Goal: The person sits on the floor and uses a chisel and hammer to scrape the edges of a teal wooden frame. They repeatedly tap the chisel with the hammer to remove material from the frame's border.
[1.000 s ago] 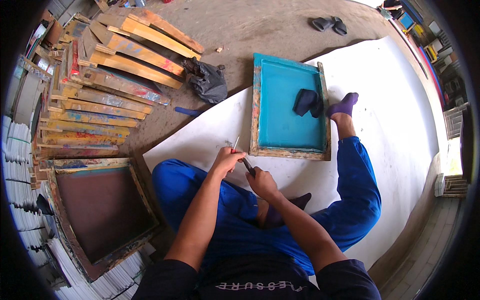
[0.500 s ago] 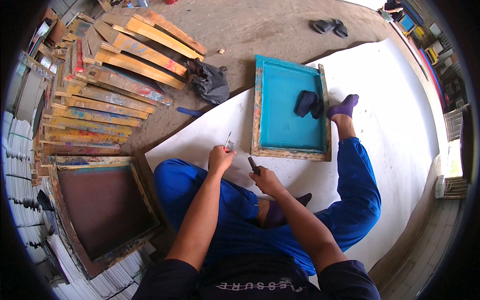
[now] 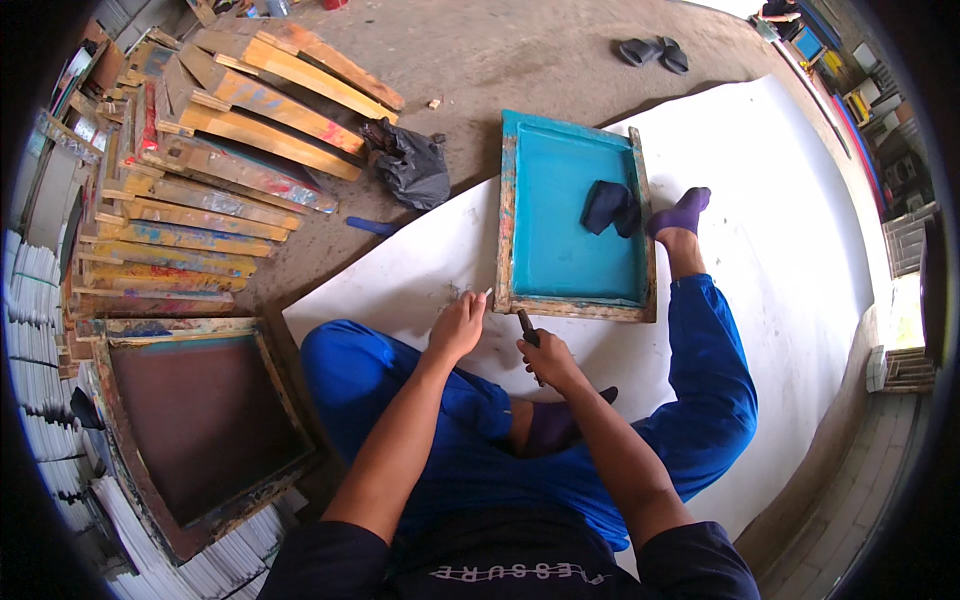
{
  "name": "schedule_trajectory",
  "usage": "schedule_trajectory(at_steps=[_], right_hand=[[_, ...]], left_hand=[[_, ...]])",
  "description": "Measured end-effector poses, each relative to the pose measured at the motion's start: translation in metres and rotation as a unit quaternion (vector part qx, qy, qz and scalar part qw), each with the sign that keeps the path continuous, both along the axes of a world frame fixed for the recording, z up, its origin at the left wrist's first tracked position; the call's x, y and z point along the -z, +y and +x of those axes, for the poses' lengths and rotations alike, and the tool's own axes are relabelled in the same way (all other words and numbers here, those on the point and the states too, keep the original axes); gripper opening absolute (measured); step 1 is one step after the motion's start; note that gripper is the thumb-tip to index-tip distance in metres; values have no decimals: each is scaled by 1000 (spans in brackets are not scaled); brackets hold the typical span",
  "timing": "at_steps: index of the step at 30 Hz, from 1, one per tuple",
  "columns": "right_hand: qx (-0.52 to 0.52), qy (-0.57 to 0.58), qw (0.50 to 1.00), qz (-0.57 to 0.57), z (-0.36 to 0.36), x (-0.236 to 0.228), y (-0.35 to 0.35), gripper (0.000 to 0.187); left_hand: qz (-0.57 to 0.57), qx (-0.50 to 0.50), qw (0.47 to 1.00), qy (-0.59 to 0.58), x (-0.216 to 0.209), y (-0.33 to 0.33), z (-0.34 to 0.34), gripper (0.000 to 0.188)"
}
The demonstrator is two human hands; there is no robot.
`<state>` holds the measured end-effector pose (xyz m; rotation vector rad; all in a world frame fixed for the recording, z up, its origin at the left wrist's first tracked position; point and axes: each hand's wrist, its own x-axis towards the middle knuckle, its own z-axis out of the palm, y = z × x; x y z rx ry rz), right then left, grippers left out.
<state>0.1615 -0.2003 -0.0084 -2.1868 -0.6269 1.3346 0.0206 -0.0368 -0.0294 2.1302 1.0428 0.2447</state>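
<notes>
Far left: stacks of white paper (image 3: 36, 290), with a wooden frame with a dark brown panel (image 3: 205, 430) just beside them on the near side. Beyond that, a row of paint-stained wooden frames (image 3: 190, 212) leaning close together. Blue strip (image 3: 370, 226) on the floor (image 3: 480, 70), crumpled black bag (image 3: 415, 172) just past it. Person's left knee (image 3: 345, 360), blue trousers, bent, near side. Left hand (image 3: 461, 324) closed round a slim piece (image 3: 489, 292); only a pale tip shows, can't tell what it is. It's by the near left corner of the teal-panelled frame (image 3: 560, 255), contact unclear. Hands apart, clear gap between. Right hand (image 3: 550, 358) clamped on a dark tool (image 3: 526, 325), end pointing away from the person at the frame's near edge; can't tell if it touches. Teal frame lies flat on the white sheet (image 3: 790, 260), dark cloth (image 3: 604, 207) on the right part of its panel. Pair of dark sandals (image 3: 655, 53) on the floor, far side. Purple-socked right foot (image 3: 682, 213) just beside the frame's right edge.
</notes>
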Motion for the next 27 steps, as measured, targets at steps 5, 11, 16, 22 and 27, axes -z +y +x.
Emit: schedule_trajectory(at_steps=[5, 11, 16, 22, 27], right_hand=[[18, 11, 1000, 6, 3, 2, -9, 34], [42, 49, 997, 30, 2, 5, -13, 34], [57, 59, 996, 39, -2, 5, -16, 40], [57, 72, 995, 27, -5, 9, -19, 41], [50, 79, 995, 32, -7, 13, -19, 39]], left_hand=[[1, 112, 992, 64, -9, 3, -17, 42], [-3, 81, 993, 85, -11, 2, -14, 41], [-45, 67, 992, 93, -4, 6, -13, 45], [-129, 29, 988, 75, 10, 5, -13, 49], [-302, -9, 953, 33, 16, 6, -13, 50]])
